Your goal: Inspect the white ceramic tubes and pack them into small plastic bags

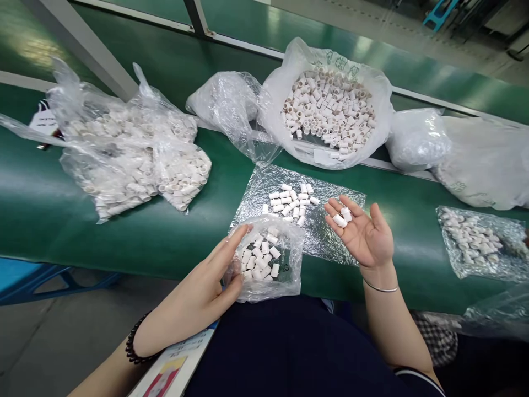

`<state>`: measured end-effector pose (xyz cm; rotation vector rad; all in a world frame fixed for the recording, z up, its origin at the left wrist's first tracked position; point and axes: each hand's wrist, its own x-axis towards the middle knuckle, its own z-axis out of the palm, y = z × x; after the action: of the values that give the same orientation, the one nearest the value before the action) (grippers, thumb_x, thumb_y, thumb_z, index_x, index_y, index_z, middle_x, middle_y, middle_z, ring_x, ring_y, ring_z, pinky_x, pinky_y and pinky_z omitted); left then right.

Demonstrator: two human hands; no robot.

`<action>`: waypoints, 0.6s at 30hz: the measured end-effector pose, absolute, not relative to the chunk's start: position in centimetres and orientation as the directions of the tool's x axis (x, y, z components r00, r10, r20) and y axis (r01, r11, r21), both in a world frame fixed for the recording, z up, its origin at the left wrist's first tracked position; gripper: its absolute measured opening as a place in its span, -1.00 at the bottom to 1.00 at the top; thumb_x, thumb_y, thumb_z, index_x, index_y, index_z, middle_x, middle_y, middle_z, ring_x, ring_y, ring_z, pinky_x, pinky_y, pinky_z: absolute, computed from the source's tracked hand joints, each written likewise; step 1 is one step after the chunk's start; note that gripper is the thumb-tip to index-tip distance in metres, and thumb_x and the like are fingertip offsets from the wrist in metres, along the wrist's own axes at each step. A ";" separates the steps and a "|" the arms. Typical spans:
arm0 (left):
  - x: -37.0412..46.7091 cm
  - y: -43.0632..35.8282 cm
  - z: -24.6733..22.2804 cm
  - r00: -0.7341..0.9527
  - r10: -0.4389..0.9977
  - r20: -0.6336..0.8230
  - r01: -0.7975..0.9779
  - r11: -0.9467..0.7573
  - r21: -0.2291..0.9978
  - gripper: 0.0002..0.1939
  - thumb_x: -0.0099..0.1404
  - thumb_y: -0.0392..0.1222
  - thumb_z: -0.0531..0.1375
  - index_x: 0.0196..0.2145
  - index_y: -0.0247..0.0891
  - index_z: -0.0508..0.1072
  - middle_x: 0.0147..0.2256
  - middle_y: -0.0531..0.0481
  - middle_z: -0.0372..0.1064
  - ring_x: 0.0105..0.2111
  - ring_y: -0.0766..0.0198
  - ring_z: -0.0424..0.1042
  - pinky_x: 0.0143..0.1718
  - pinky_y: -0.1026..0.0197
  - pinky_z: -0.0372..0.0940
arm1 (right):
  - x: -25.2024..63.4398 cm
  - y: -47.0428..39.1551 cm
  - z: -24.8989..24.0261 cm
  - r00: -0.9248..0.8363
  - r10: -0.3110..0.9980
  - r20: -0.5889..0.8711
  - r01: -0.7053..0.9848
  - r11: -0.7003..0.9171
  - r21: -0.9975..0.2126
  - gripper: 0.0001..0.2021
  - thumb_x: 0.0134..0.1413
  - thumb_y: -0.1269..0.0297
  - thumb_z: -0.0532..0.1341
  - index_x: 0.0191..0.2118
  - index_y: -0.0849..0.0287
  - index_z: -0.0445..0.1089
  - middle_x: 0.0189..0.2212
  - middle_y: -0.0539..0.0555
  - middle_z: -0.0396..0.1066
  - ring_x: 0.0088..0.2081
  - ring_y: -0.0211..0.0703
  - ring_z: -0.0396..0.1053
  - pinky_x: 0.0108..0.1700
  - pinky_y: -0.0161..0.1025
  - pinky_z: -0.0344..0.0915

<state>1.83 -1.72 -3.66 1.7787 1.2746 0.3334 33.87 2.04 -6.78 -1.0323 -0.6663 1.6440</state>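
So our R hand [366, 238] lies open w/ tubes [339, 220], prob. light/stiff, best pinched by sides; half-curled L hand [203, 292] grips bag [294, 280].

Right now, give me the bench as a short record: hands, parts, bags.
left hand: at the left side of the small bag, touching its plastic
right hand: palm up, open, white tubes on its fingers
small bag: mouth open, tubes inside
plastic sheet: loose tubes spread on it, beyond the small bag
large bag: open, beyond the sheet, many tubes inside
left side: clear bags of tubes
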 end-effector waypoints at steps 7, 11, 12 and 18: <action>2.2 -1.6 -3.3 0.453 0.837 -0.307 0.584 -0.019 0.812 -0.25 0.37 -0.20 0.02 0.37 0.17 -0.28 0.34 -0.17 -0.09 -0.44 0.45 0.37 -0.55 0.39 0.31 | 27.9 -0.5 -2.6 -0.365 0.926 -0.101 -0.380 -0.247 -0.891 -0.45 0.31 -0.13 -0.22 0.13 -0.03 0.31 0.18 0.06 0.31 0.23 -0.03 0.24 0.25 0.10 0.22; 2.2 -1.7 -3.3 0.442 0.856 -0.270 0.554 -0.023 0.833 -0.25 0.37 -0.19 0.03 0.37 0.18 -0.27 0.35 -0.15 -0.11 -0.36 0.36 0.42 -0.57 0.40 0.30 | 25.6 -0.6 -2.2 -0.468 0.884 0.018 -0.065 -0.014 -0.998 -0.61 0.29 0.06 0.07 0.19 -0.07 0.25 0.25 0.05 0.21 0.27 -0.06 0.17 0.28 0.04 0.19; 2.2 -1.8 -3.2 0.422 0.866 -0.269 0.547 -0.007 0.837 -0.26 0.37 -0.18 0.03 0.36 0.19 -0.25 0.36 -0.14 -0.13 -0.36 0.36 0.42 -0.60 0.41 0.28 | 25.9 0.0 -2.5 -0.423 0.904 0.058 0.013 0.070 -0.997 -0.64 0.28 0.12 0.10 0.16 -0.06 0.28 0.19 0.06 0.28 0.22 -0.07 0.24 0.24 0.02 0.25; 2.0 -2.4 -3.2 0.331 0.894 -0.304 0.569 0.068 0.820 -0.30 0.36 -0.12 0.04 0.37 0.10 -0.17 0.35 -0.14 -0.08 -0.32 0.25 0.45 -0.68 0.40 0.16 | 31.3 6.7 -6.7 -0.115 0.983 0.144 0.746 0.181 -0.641 -0.76 0.22 0.22 0.11 -0.06 0.13 0.40 -0.13 0.19 0.44 -0.12 0.00 0.41 -0.08 0.04 0.41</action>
<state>1.96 -2.42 -3.18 1.6141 1.3503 0.4151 31.33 6.68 -6.71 -1.6193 -1.9208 0.5687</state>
